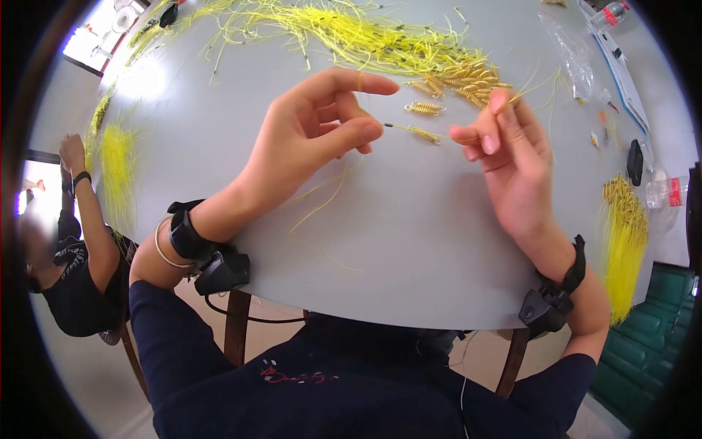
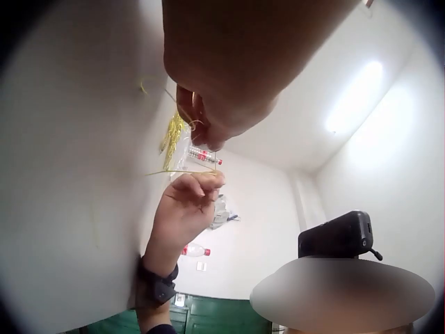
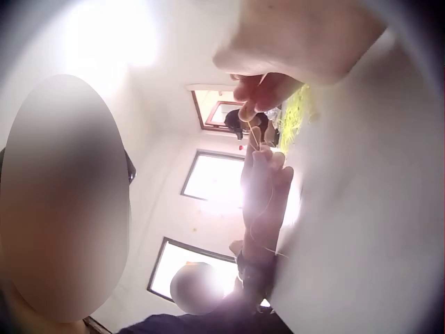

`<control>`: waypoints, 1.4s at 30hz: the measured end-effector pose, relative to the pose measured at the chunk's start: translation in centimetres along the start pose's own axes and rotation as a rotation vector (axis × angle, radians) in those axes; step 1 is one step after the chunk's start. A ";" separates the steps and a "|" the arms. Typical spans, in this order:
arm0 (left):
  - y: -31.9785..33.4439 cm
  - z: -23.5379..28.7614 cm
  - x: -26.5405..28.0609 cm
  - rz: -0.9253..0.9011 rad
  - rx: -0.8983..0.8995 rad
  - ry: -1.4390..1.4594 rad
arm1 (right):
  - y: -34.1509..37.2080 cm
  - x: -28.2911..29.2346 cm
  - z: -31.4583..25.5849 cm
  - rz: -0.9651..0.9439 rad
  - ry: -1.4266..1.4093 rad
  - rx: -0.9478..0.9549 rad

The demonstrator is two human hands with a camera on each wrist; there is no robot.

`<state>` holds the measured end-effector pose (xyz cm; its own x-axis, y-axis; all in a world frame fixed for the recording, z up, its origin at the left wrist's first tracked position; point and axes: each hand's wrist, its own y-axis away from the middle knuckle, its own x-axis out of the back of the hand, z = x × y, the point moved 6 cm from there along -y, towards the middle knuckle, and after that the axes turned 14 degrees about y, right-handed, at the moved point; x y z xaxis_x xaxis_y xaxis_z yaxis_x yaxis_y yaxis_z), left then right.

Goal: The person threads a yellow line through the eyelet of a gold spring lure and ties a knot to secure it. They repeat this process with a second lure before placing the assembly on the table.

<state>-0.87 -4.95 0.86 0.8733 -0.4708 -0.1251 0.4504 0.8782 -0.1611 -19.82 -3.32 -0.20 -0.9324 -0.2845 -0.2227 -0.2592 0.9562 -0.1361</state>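
A thin yellow line (image 1: 409, 129) runs taut between my two hands over the grey table (image 1: 409, 234). My left hand (image 1: 314, 128) pinches its left end between thumb and curled fingers, while the index finger stretches out above. Just off the left thumb tip, a small dark sleeve (image 1: 389, 125) sits on the line. My right hand (image 1: 515, 146) pinches the line with thumb and fingers, and loose strands stick up past its fingertips. Under the line lies a gold coil spring (image 1: 424, 135), with another gold spring (image 1: 425, 108) just behind it.
Gold springs (image 1: 475, 82) are heaped behind my hands, beside a tangle of yellow lines (image 1: 336, 33). A spring-tipped yellow bundle (image 1: 623, 249) lies at the right edge, near a bottle (image 1: 664, 192). Another person (image 1: 80, 256) sits at the left by a yellow bundle (image 1: 118, 164).
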 end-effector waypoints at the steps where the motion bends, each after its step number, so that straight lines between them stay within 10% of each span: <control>1: 0.1 -0.3 -0.2 -0.012 0.035 -0.014 | 0.1 -0.2 -0.7 0.008 0.127 0.056; 10: 2.2 -0.2 -4.0 -0.407 0.228 -0.005 | 0.7 -1.7 -2.8 0.062 0.104 0.154; 24: 3.1 -0.3 -4.4 -0.461 0.293 0.295 | 1.1 -2.3 -2.5 0.191 0.122 0.172; 31: 2.8 -1.0 -3.7 -0.569 0.280 0.498 | 1.8 -5.3 0.3 -0.284 0.392 0.003; 42: 2.7 -0.8 -3.9 -0.581 0.262 0.366 | 2.2 -5.4 0.1 -0.269 0.404 0.079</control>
<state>-3.22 -0.82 0.16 0.3833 -0.8242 -0.4168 0.8913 0.4484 -0.0672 -15.30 0.31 0.60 -0.8620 -0.4564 0.2208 -0.4992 0.8398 -0.2133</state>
